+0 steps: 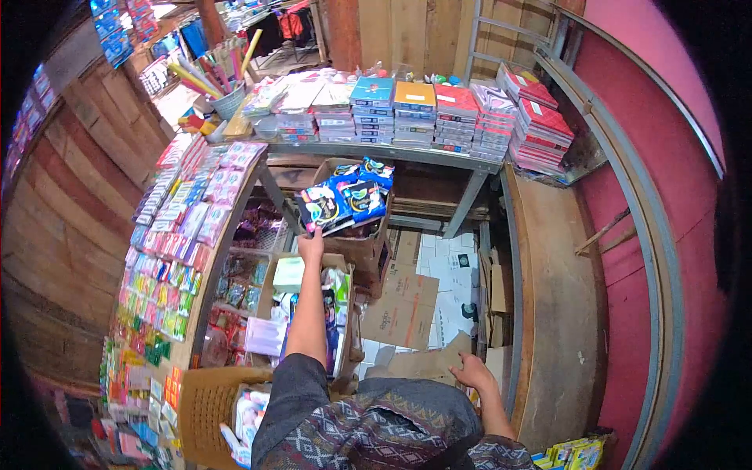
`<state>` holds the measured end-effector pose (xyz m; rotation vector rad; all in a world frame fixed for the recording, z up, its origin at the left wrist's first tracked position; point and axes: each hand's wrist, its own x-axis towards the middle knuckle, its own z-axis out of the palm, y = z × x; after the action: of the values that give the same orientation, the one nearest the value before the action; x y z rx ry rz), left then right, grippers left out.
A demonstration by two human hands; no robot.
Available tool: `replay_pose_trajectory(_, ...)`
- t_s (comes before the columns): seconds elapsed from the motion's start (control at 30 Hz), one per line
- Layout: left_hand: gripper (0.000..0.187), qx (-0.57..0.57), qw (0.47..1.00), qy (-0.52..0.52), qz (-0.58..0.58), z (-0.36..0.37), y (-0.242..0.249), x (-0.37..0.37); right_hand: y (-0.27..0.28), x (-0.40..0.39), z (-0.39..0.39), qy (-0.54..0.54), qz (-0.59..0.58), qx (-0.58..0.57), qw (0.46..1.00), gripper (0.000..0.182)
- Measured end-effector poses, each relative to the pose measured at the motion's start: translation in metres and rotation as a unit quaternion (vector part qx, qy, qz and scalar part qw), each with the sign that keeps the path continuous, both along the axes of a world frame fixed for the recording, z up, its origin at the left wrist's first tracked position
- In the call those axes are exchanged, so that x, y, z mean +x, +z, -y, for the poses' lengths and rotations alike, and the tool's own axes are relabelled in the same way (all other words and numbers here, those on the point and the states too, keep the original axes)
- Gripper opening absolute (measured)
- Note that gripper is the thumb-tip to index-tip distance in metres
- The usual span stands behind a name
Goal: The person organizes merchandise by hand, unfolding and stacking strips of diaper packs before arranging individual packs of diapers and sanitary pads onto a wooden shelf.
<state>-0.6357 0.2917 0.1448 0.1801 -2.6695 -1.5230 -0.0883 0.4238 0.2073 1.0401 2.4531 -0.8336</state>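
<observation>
My left hand [311,244] reaches forward, its fingers closed at the lower left corner of a blue plastic pack [325,205], which looks like sanitary pads. More blue packs [377,174] lie beside and behind that one, on top of an open cardboard box [369,258] under the display table. Part of the left hand's grip is hidden behind its own back. Low on the right, my right hand [474,370] hangs over a brown cardboard piece [423,365], fingers apart and holding nothing.
Stacked boxed goods [415,110] line the table ahead. Small packets [180,235] cover the left counter. A second carton [345,313] with mixed packs and a brown chair [204,407] stand close on my left. Flattened cardboard [403,309] covers floor tiles; a wooden bench [556,313] runs along the right.
</observation>
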Motion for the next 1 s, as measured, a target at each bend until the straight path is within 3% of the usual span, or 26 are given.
replay_pose_trajectory(0.13,0.059,-0.018,0.997,0.017,0.068,-0.017,-0.024,-0.039,0.004,-0.016,0.0,-0.066,0.028,-0.088,0.994,0.069)
replay_pose_trajectory(0.27,0.031,-0.007,1.0,0.0,0.026,-0.009,-0.065,-0.07,-0.025,-0.013,-0.004,-0.098,0.023,-0.094,0.99,0.07)
replay_pose_trajectory(0.3,0.02,0.051,0.998,-0.025,0.04,-0.007,-0.033,-0.056,-0.028,-0.014,-0.006,-0.101,0.026,-0.092,0.99,0.07)
replay_pose_trajectory(0.43,0.019,0.084,0.993,-0.01,-0.077,0.012,-0.051,-0.097,-0.019,-0.036,-0.01,-0.086,0.047,-0.09,0.991,0.069)
replay_pose_trajectory(0.5,0.02,0.048,0.988,-0.054,-0.14,0.028,0.006,-0.091,-0.006,-0.053,-0.011,-0.092,0.042,-0.092,0.991,0.067)
replay_pose_trajectory(0.57,0.017,0.126,0.971,-0.107,-0.175,0.048,0.042,-0.099,0.006,-0.068,-0.015,-0.088,0.031,-0.093,0.991,0.065)
replay_pose_trajectory(0.63,0.016,0.106,0.962,-0.166,-0.19,0.07,0.088,-0.097,0.015,-0.079,-0.018,-0.077,0.014,-0.095,0.992,0.063)
replay_pose_trajectory(0.67,0.015,0.165,0.961,-0.186,-0.123,0.077,0.115,-0.089,0.02,-0.084,-0.02,-0.07,-0.004,-0.088,0.994,0.063)
replay_pose_trajectory(0.73,0.014,0.216,0.939,-0.239,-0.118,0.088,0.149,-0.081,0.033,-0.097,-0.023,-0.057,-0.041,-0.075,0.995,0.062)
replay_pose_trajectory(0.8,0.012,0.272,0.916,-0.285,-0.072,0.086,0.181,-0.062,0.049,-0.117,-0.028,-0.089,-0.106,-0.137,0.981,0.06)
replay_pose_trajectory(0.93,0.008,0.333,0.874,-0.353,0.008,0.05,0.207,-0.007,0.07,-0.146,-0.041,-0.146,-0.243,-0.238,0.929,0.067)
replay_pose_trajectory(0.97,0.008,0.279,0.872,-0.401,-0.027,0.04,0.199,-0.001,0.078,-0.153,-0.042,-0.158,-0.287,-0.267,0.906,0.071)
replay_pose_trajectory(1.0,0.009,0.273,0.858,-0.435,0.016,0.027,0.204,0.017,0.084,-0.158,-0.042,-0.167,-0.338,-0.306,0.874,0.075)
